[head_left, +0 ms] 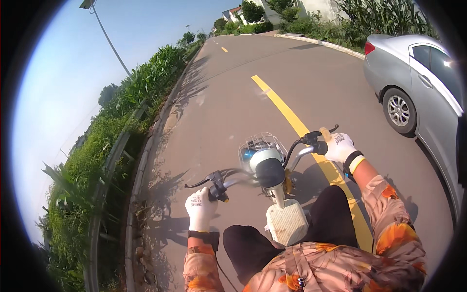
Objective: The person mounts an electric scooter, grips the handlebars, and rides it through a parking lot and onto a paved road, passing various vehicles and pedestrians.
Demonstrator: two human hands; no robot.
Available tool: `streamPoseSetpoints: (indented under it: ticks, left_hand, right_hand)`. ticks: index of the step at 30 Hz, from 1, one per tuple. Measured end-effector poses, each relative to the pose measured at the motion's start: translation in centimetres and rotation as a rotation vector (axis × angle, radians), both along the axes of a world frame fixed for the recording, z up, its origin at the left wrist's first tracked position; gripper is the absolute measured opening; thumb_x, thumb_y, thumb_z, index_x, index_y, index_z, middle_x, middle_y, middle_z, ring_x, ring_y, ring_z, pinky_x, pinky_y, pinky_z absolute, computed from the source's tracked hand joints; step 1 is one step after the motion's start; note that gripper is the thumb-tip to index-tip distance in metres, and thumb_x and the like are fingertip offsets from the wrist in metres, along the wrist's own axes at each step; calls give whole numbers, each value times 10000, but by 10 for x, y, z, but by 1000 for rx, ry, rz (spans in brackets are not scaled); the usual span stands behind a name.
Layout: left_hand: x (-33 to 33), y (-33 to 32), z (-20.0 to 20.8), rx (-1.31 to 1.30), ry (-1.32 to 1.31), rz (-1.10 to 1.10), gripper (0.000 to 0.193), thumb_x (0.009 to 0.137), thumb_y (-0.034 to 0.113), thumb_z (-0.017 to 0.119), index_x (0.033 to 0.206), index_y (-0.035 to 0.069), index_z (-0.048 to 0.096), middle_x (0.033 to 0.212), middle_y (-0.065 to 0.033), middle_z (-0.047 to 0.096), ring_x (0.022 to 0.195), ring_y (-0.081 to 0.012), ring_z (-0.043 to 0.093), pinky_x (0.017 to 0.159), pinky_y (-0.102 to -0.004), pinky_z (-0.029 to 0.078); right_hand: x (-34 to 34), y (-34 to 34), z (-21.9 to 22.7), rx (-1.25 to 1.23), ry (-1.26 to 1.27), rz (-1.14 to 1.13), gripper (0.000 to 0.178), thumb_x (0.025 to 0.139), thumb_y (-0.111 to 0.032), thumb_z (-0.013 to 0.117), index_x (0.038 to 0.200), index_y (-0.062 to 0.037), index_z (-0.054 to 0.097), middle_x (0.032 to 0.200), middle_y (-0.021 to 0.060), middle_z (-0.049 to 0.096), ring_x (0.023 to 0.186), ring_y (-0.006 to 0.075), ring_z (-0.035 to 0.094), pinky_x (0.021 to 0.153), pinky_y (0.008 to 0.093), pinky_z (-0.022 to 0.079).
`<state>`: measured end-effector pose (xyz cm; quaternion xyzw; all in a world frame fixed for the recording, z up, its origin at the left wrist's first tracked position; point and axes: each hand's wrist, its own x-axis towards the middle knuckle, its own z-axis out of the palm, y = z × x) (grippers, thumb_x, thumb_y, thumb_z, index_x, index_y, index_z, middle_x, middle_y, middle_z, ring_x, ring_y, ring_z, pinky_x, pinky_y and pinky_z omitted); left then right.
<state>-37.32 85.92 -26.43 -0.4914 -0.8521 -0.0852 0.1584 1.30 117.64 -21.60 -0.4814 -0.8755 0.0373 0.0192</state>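
Observation:
I am seated on a pale scooter [287,224] with a wire front basket [262,140]. My left hand [200,209], in a white glove, is wrapped round the left handlebar grip [214,193]; a black brake lever [198,183] sticks out ahead of it. My right hand [339,147], gloved too, closes round the right handlebar grip, its tan fingertips near the right brake lever [333,129]. Between the grips sits the rounded pale and dark headstock cover [269,168]. Something dark with a blue spot shows in the basket. Black bands circle both wrists.
A silver car [421,87] stands close on the right. The paved road [219,97] carries a yellow dashed line [279,104] under and ahead of the scooter. Along the left run a kerb [146,165], a guardrail [104,190] and tall green plants [151,73]. Houses and greenery lie far ahead.

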Motion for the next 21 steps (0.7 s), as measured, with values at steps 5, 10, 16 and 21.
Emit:
streamPoseSetpoints:
  ticks: [5,10,16,21]
  left_hand:
    - [-6,13,5,15,2,-7,195,749,217,739,899,103,688,909,-111,753,854,-352,739,782,-471,578]
    - [-9,27,10,43,-8,-33,199,747,218,739,898,99,686,911,-116,753,861,-353,739,788,-477,577]
    - [-6,17,7,14,-5,0,212,742,223,747,901,99,682,900,-117,746,872,-355,737,798,-472,573]
    - [3,30,3,32,-6,-14,269,726,259,815,922,110,707,873,-125,748,868,-349,742,779,-458,578]
  right_hand:
    - [-3,11,15,-69,-7,-12,780,856,-260,665,1564,-72,399,1028,198,776,998,407,755,875,496,586]
    - [-1,31,8,-19,8,-24,814,838,-254,679,1575,-76,382,1025,193,777,990,411,755,872,502,586]
    - [-3,17,11,-35,-13,0,783,803,-173,646,1553,-79,441,1040,174,777,965,388,765,842,476,598]
    - [10,35,-5,41,56,49,843,783,-159,656,1585,-85,407,1061,151,775,974,371,767,827,475,600]
